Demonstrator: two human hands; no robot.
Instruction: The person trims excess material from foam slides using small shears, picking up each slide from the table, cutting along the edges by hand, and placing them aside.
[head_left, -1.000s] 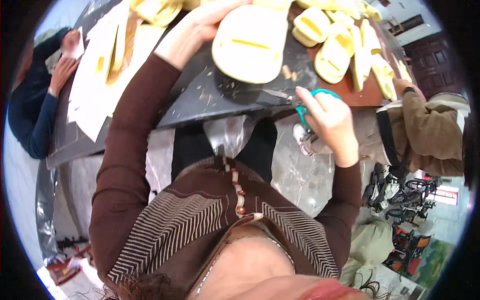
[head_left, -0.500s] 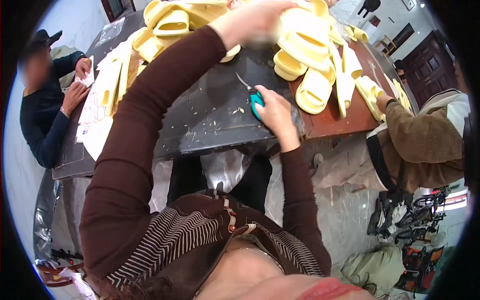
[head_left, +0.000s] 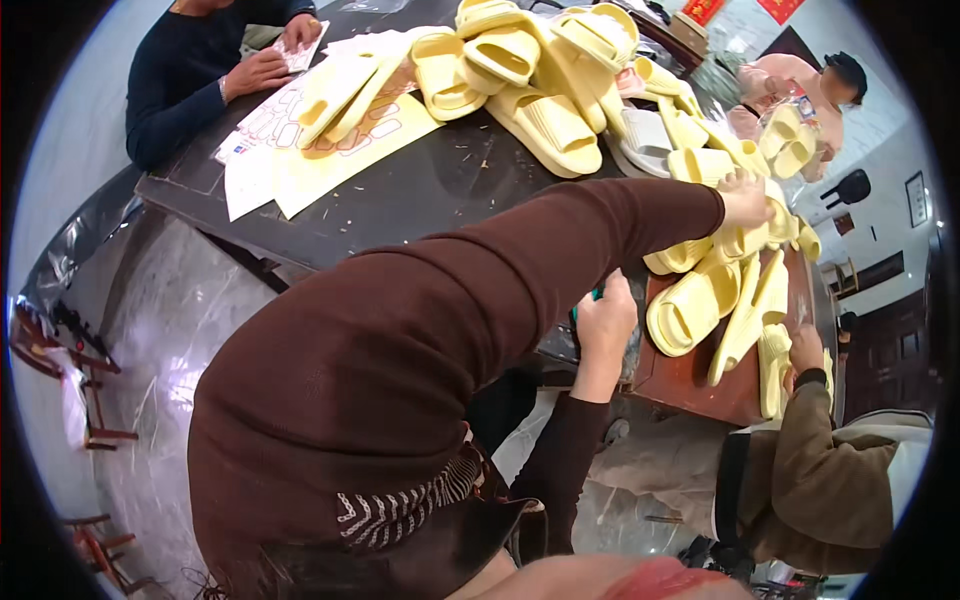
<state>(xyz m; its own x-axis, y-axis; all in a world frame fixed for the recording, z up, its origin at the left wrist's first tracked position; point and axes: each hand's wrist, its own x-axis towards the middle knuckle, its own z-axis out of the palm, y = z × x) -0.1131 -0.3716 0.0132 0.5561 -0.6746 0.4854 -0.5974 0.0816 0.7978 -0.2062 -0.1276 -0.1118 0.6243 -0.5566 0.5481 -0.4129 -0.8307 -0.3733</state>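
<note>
One teal sliver is all you can see of the tool point(head_left: 597, 293) in your right hand point(head_left: 606, 320); its fingers are clamped round the handle, and your left sleeve point(head_left: 450, 280) hides the rest. Your left hand point(head_left: 745, 203) is at the yellow slippers point(head_left: 688, 305) heaped on the desk's point(head_left: 400, 195) right side. Its fingertips blend into the pale heap, so I cannot tell whether they grip one. That sleeve also covers part of the desk's near edge.
</note>
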